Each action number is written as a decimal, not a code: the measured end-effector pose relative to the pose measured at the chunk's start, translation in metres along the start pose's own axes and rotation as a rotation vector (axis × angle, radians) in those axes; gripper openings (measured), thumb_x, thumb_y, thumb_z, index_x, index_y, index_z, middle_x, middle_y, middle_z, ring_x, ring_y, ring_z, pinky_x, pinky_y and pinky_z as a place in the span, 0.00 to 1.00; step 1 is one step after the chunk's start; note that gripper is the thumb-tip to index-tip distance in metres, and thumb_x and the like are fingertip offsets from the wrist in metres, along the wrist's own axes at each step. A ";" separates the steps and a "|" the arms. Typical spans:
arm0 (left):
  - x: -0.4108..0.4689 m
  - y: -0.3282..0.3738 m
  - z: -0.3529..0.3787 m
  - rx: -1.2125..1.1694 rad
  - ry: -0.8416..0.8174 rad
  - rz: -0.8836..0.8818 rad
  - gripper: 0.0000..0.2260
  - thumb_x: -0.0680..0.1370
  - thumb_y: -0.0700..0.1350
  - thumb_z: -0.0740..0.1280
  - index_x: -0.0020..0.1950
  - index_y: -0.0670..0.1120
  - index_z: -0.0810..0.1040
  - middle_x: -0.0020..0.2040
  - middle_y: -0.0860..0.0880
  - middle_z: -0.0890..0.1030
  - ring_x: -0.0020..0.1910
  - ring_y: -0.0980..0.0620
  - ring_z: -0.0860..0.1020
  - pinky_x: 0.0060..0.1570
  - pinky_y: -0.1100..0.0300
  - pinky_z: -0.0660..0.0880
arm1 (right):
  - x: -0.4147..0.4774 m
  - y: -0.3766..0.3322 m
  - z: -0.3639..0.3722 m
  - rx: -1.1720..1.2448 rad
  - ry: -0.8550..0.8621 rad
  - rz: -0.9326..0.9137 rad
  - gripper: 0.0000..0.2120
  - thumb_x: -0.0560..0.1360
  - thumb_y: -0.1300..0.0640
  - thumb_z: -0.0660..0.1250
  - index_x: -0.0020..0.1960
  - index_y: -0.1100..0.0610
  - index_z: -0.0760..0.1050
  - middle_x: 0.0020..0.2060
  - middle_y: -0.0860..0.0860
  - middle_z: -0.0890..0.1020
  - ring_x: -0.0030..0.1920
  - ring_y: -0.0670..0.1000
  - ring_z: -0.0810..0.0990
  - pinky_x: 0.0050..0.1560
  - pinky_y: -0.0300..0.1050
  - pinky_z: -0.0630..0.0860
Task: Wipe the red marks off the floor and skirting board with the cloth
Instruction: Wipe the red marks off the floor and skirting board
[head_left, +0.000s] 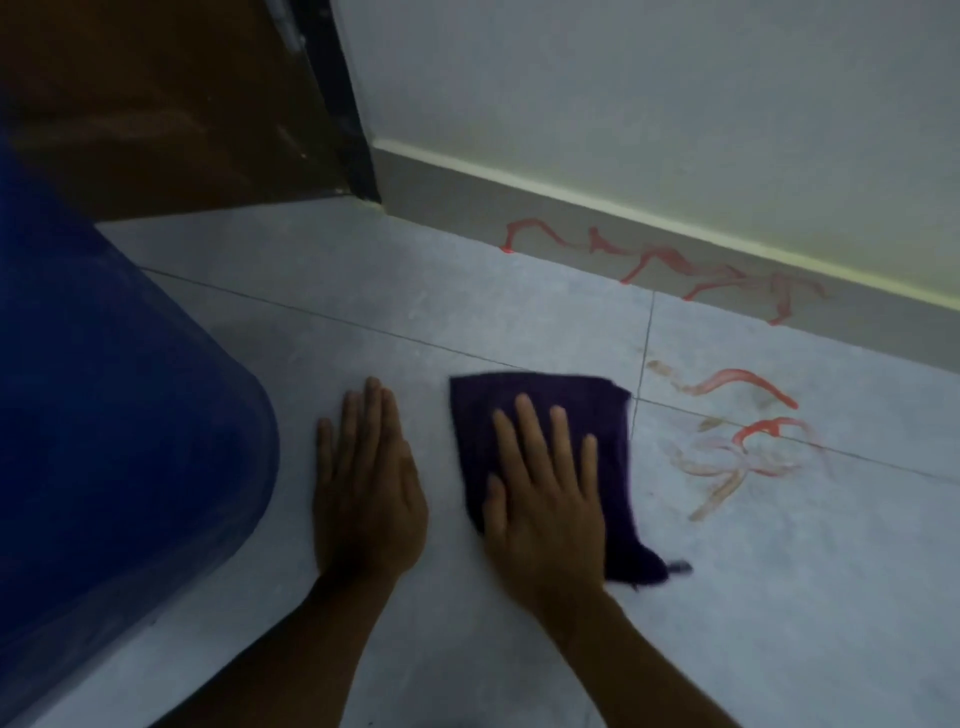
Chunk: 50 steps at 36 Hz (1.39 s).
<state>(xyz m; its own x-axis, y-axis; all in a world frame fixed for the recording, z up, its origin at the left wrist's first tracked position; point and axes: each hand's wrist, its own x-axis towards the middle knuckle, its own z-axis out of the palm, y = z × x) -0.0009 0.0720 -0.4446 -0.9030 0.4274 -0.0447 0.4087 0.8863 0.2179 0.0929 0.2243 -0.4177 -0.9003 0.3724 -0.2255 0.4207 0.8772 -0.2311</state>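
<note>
- A person knelt over a pale tiled floor (363, 291), the right hand (545, 499) spread flat, fingers splayed, pressing a dark purple cloth (540, 400) to the tile rather than gripping it.
- The left hand (366, 488) lay palm-down and empty on bare tile just beside the cloth, fingers together, apparently as a brace.
- The floor marks (737, 431), part bright red and part smeared pale, lay to the right of the cloth and slightly farther from the person, just across a grout line, apart from the cloth's edge.
- A second run of red marks (670, 260) stretched along the grey skirting board (447, 192), its long axis following the wall from left to right, well beyond the cloth.
- The right hand was the nearer to both; the next sweep would likely need to go rightward, then forward to the wall.
- A blue object (104, 395) stood at the left, beside a brown door (171, 104).
</note>
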 end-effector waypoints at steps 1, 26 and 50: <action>0.000 0.000 0.001 -0.010 0.003 -0.002 0.26 0.86 0.47 0.47 0.84 0.40 0.54 0.85 0.42 0.55 0.84 0.42 0.54 0.81 0.38 0.56 | -0.006 0.014 -0.002 -0.007 0.011 0.049 0.30 0.81 0.47 0.53 0.82 0.50 0.55 0.82 0.50 0.53 0.82 0.57 0.47 0.78 0.65 0.51; 0.000 0.002 -0.003 0.000 -0.013 -0.027 0.26 0.86 0.48 0.44 0.84 0.42 0.53 0.85 0.44 0.53 0.85 0.44 0.51 0.83 0.41 0.52 | 0.083 0.042 -0.026 -0.031 0.050 0.256 0.31 0.81 0.44 0.43 0.82 0.48 0.44 0.82 0.49 0.46 0.81 0.60 0.42 0.78 0.67 0.43; 0.002 0.001 -0.004 -0.007 -0.030 -0.005 0.26 0.85 0.48 0.45 0.84 0.43 0.55 0.85 0.44 0.55 0.85 0.44 0.52 0.82 0.40 0.54 | 0.005 -0.011 0.000 0.018 -0.011 -0.113 0.29 0.82 0.46 0.53 0.82 0.44 0.51 0.82 0.48 0.50 0.82 0.58 0.43 0.79 0.65 0.47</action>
<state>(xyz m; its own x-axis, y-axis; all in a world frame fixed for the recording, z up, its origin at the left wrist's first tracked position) -0.0029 0.0734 -0.4400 -0.9004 0.4284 -0.0752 0.4033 0.8871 0.2244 0.0835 0.2161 -0.4159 -0.9409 0.2679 -0.2071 0.3185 0.9078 -0.2729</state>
